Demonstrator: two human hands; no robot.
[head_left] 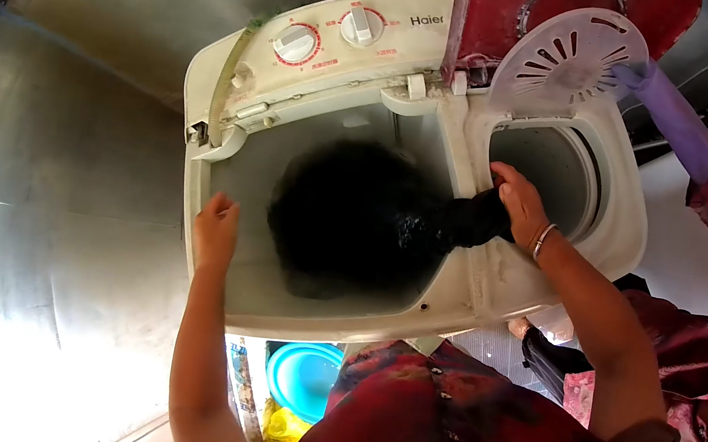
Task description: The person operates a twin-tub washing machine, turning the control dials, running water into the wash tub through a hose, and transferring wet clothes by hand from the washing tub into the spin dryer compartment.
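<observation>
Across tub divider, black cloth [476, 220] under right hand [519, 204].

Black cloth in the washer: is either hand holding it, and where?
The right hand grips the black cloth by its bunched end, above the divider between the tubs; the left hand holds nothing visible.

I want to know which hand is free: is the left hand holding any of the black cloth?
No, the left hand is at the tub's left rim, apart from the black cloth.
</observation>
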